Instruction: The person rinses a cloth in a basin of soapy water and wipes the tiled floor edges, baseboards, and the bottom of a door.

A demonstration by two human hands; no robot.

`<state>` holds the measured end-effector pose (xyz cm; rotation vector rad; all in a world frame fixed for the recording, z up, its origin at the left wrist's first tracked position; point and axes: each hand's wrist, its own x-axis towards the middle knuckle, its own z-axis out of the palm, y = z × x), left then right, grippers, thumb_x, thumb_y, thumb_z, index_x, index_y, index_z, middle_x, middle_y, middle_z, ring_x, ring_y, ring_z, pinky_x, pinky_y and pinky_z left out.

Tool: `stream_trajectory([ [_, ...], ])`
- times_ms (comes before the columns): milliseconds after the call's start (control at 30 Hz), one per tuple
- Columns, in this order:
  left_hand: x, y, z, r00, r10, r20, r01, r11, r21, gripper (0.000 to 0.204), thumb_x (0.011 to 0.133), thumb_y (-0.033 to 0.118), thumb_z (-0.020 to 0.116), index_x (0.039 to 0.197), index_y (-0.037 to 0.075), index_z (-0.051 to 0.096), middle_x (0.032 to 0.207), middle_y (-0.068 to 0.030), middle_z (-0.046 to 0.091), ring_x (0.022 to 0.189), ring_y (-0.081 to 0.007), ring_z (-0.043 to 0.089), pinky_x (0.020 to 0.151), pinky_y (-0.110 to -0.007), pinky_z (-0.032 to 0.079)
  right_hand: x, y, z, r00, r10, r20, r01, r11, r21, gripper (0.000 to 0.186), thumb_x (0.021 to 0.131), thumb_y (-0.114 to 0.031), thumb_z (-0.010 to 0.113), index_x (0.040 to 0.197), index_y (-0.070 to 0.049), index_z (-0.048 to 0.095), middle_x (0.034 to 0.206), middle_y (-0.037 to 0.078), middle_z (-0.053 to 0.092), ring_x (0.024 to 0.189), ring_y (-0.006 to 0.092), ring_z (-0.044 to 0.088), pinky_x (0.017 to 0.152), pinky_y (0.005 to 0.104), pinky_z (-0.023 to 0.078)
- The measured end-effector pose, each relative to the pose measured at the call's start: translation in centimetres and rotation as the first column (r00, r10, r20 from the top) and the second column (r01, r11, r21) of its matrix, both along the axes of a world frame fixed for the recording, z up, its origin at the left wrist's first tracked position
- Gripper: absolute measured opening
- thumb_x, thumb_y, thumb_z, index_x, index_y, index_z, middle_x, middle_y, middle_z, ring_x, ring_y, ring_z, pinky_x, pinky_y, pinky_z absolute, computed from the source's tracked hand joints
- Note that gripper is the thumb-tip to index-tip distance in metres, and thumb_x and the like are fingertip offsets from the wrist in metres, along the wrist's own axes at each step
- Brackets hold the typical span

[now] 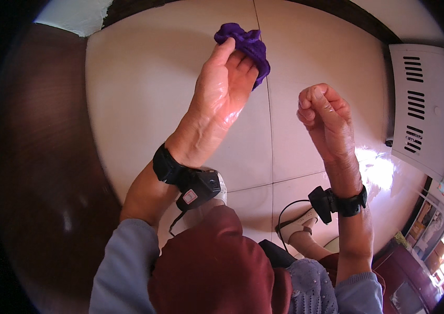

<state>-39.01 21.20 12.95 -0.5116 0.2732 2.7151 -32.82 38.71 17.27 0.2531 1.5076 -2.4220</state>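
Observation:
A crumpled purple cloth (253,49) is in my left hand (224,78), which is stretched forward above the floor. The thumb presses the cloth from one side, while the fingers curl behind it. The skin of that hand and wrist shines as if wet. Apart from it, to the right, my right hand (326,115) is raised with its fingers curled in and the thumb against them. Whatever it may hold is hidden inside the fingers. A black strapped device (198,188) sits on my left wrist, and a similar one (332,201) on my right.
Pale tiles cover the floor (143,78). A dark brown wooden surface (44,157) runs along the left. At the right stands a white slotted cabinet (423,104), with a glass-fronted piece of furniture (431,230) nearer. My shoe (298,225) shows below my right hand.

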Motion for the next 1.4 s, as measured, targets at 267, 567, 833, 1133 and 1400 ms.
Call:
stream_trajectory([
  [267, 0.8, -1.6, -1.3, 0.98, -0.114, -0.165, 0.028, 0.891, -0.454, 0.023, 0.092, 0.019, 0.048, 0.104, -0.001, 0.052, 0.107, -0.0097, 0.054, 0.099, -0.0217, 0.053, 0.093, -0.031, 0.04, -0.4, 2.2, 1.2, 0.994, 0.034, -0.103, 0.022, 0.866, 0.499, 0.011, 0.088, -0.01, 0.055, 0.079, -0.004, 0.058, 0.074, 0.003, 0.059, 0.062, 0.0068, 0.048, 0.056, 0.0195, 0.039],
  [567, 1.5, -1.4, -0.5, 0.698, -0.434, -0.569, -0.672, -0.127, -0.729, 0.022, 0.078, 0.003, 0.061, 0.1, 0.004, 0.058, 0.084, -0.0102, 0.054, 0.063, -0.0203, 0.056, 0.058, -0.029, 0.046, -0.5, 3.9, 2.8, 0.986, 0.12, -0.114, -0.007, 0.719, 0.694, 0.011, 0.089, -0.008, 0.053, 0.081, -0.003, 0.058, 0.074, 0.004, 0.057, 0.062, 0.007, 0.045, 0.056, 0.0194, 0.038],
  [833, 2.2, 2.0, 0.1, 0.485, -0.723, -0.492, -0.422, 0.3, -0.856, 0.017, 0.08, 0.006, 0.064, 0.096, 0.001, 0.062, 0.066, -0.0004, 0.051, 0.057, -0.0065, 0.046, 0.048, -0.023, 0.037, -0.1, 4.0, 4.0, 0.99, 0.117, -0.073, -0.031, 0.704, 0.709, 0.011, 0.089, -0.008, 0.053, 0.08, -0.002, 0.057, 0.075, 0.004, 0.056, 0.061, 0.0068, 0.044, 0.055, 0.0204, 0.036],
  [1133, 2.9, -0.3, -0.7, 0.767, -0.594, -0.241, 0.299, 0.665, -0.684, 0.019, 0.089, 0.018, 0.056, 0.089, 0.0, 0.063, 0.064, 0.0023, 0.051, 0.057, -0.0044, 0.047, 0.047, -0.019, 0.036, 0.1, 7.0, 3.4, 0.998, 0.049, -0.049, 0.003, 0.676, 0.737, 0.013, 0.087, -0.014, 0.058, 0.081, -0.003, 0.061, 0.074, 0.003, 0.06, 0.062, 0.0081, 0.051, 0.057, 0.0211, 0.041],
  [1400, 2.6, -0.2, -0.7, 0.826, -0.541, -0.155, 0.376, 0.735, -0.564, 0.022, 0.089, 0.024, 0.056, 0.092, 0.002, 0.062, 0.071, 0.0028, 0.053, 0.06, -0.0049, 0.045, 0.054, -0.018, 0.038, 0.2, 6.9, 0.8, 0.975, 0.034, -0.22, 0.195, 0.342, 0.919, 0.021, 0.082, -0.007, 0.063, 0.103, -0.007, 0.065, 0.072, -0.002, 0.056, 0.063, 0.0023, 0.047, 0.055, 0.0152, 0.038],
])
